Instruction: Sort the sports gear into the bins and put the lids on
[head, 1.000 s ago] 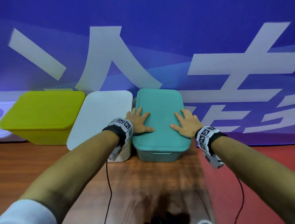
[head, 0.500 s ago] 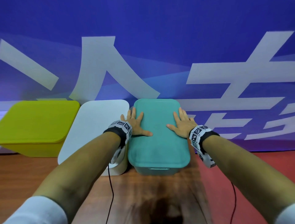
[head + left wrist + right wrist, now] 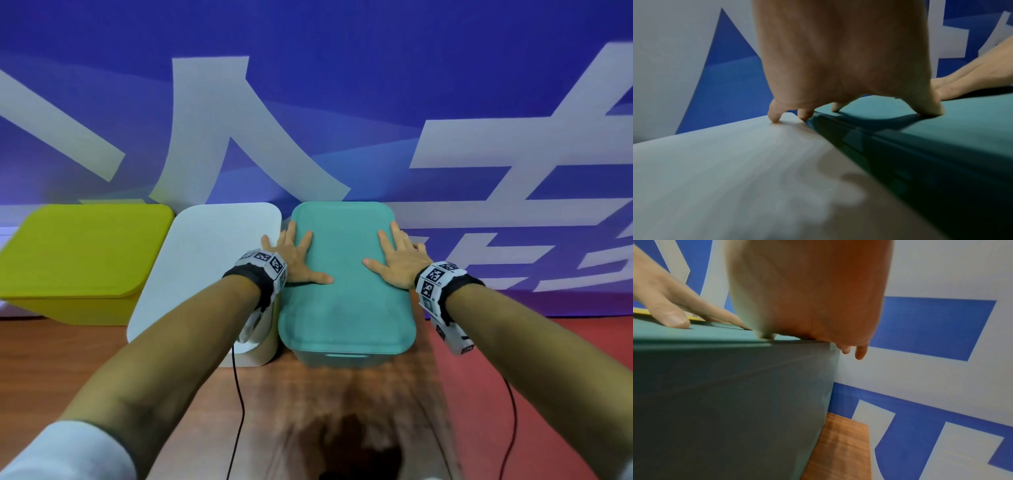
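Pressing flat with spread fingers, both hands, left hand (image 3: 297,257) and right hand (image 3: 397,259), are laid on the teal lid (image 3: 346,301) atop the teal bin (image 3: 339,359) at the wood floor's (image 3: 85,370) rear edge. Stiff, light, smooth plastic is judged; side rims suit gripping.

This looks like a staged demo or exhibition space. A large blue printed banner with big white characters (image 3: 308,102) fills the upper frame. Wood-look and red flooring (image 3: 513,394) spreads across the bottom.
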### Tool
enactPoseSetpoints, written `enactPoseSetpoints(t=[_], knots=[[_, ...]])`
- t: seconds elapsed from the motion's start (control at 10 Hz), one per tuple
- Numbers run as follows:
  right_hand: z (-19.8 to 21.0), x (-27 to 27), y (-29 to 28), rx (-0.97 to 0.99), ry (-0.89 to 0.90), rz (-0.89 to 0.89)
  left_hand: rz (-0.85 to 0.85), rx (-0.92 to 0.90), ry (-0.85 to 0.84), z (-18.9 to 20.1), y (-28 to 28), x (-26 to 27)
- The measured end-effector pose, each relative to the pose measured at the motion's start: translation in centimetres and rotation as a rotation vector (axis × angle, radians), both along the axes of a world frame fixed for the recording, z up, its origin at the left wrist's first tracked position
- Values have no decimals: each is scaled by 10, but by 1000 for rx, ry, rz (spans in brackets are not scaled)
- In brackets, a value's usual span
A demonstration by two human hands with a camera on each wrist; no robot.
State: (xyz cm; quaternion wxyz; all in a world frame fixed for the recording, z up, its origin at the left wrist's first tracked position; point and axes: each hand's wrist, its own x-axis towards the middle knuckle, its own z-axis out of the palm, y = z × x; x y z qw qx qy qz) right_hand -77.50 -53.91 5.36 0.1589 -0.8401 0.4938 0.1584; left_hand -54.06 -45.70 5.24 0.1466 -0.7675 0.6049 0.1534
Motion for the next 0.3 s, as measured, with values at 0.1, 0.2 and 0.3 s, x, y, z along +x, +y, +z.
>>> enactPoseSetpoints(t=[0.1,0.2,0.3], knots=[[3,0,0,-75,2,-18,-33,-8,-22,10,3,-3],[14,4,7,-180,-4,2,-55,-80,-13,20,15,-7],[29,11,19,-228,-28,31,-37,-172,-2,28,26,-10]])
